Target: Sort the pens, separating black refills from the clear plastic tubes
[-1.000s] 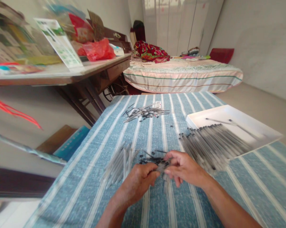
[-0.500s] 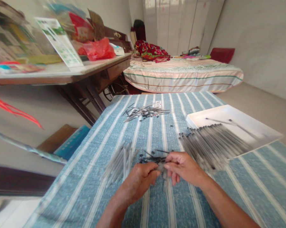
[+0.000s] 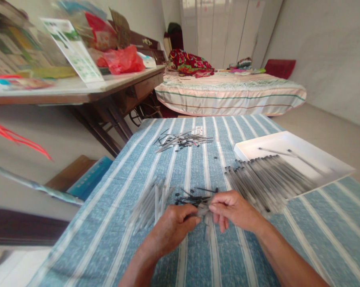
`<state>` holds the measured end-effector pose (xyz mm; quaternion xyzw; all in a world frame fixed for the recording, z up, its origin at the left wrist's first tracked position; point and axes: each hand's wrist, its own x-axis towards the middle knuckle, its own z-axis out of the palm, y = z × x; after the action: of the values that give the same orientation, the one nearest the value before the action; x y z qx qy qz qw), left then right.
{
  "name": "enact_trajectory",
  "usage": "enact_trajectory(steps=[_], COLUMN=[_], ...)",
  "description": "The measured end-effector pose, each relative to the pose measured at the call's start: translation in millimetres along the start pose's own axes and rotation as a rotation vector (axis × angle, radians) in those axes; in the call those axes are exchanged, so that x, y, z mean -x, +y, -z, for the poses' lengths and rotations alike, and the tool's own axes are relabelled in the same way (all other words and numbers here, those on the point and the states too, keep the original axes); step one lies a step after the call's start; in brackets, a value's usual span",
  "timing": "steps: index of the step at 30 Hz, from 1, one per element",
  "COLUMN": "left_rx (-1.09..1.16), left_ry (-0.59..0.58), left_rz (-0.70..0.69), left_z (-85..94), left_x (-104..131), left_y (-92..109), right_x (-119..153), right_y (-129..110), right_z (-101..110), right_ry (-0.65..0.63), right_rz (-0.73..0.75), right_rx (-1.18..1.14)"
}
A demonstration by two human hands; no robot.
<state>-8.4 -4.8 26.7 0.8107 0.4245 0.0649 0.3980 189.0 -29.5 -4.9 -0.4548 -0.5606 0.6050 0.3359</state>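
Note:
Fingertips pinched, my left hand [image 3: 180,221] and my right hand [image 3: 232,209] meet over the near middle of the table. Between them is a blurred greyish piece, too smeared to make out. Just beyond the fingers lies a small pile of black pen parts [image 3: 194,199]. Clear pen barrels [image 3: 151,203] are heaped left of my left hand. To the right of my right hand, many grey pens with black ends [image 3: 257,181] lie side by side, partly over a white tray [image 3: 326,159].
A blue striped cloth [image 3: 108,223] covers the table. Farther back lies a pile of thin refills and small parts [image 3: 182,139]. At the left stands a desk [image 3: 120,85] with a red plastic bag [image 3: 126,59]. A bed [image 3: 230,93] is behind.
My two hands have drawn very slightly apart at the fingertips. The piles and the tray look the same.

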Motion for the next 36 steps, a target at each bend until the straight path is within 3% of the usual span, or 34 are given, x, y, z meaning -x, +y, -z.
enact_trajectory(steps=[4, 8, 13, 15, 19, 22, 26, 30, 33, 36], left_rx=[-0.017, -0.152, -0.435, -0.545, -0.670, -0.677, -0.645, -0.673, -0.689, -0.660], left_ry=[0.033, 0.175, 0.303, 0.321, 0.334, 0.350, 0.370, 0.383, 0.411, 0.511], left_rz=[0.021, 0.097, 0.249, 0.335, 0.450, 0.471, 0.487, 0.518, 0.519, 0.475], left_z=[8.3, 17.0, 15.3, 14.1, 19.5, 28.0, 35.9, 37.5, 36.4, 31.6], left_x=[3, 5, -1, -3, -3, 0, 4, 5, 6, 4], left_y=[-8, -17, -24, -25, -29, -35, -44, -46, -42, -33], right_x=[4, 6, 8, 11, 18, 23, 25, 21, 21, 24], right_y=[-3, -5, -4, -2, 1, -1, -7, -8, -8, -9], right_z=[17, 34, 16, 0, -21, -14, 6, 15, 18, 19], right_ry=[0.134, 0.469, 0.674, 0.689, 0.561, 0.575, 0.616, 0.551, 0.546, 0.589], right_rz=[0.045, 0.117, 0.109, 0.120, 0.106, -0.008, -0.316, -0.428, -0.429, -0.397], right_rx=[-0.058, -0.165, 0.051, 0.276, 0.774, 1.041, 1.352, 1.393, 1.350, 1.243])
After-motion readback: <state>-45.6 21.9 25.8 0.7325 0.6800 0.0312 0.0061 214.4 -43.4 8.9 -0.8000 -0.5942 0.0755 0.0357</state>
